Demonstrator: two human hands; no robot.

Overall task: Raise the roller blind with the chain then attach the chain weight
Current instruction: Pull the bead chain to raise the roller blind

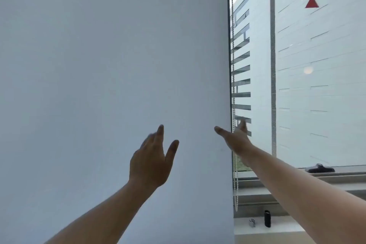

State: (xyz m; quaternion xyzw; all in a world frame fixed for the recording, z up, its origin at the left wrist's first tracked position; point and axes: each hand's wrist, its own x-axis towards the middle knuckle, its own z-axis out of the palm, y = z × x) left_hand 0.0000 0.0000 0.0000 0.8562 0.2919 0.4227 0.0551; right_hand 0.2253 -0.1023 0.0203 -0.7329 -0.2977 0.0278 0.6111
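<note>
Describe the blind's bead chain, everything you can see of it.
The bead chain is a string of small pale round beads hanging straight down along the right edge of the lowered roller blind. Two strands seem to run side by side, ending in a free loop just above the white ledge. The open right hand reaches across it; contact is unclear. No weight shows on it.

Daylit window [273, 85], pale tiled building [336, 45] outside, red triangle [312, 2], grey sill [257, 194]

Red triangle [312, 2] up right; black handle [319, 169] on window frame [277, 179]; bldg [259, 31] outside.
</note>
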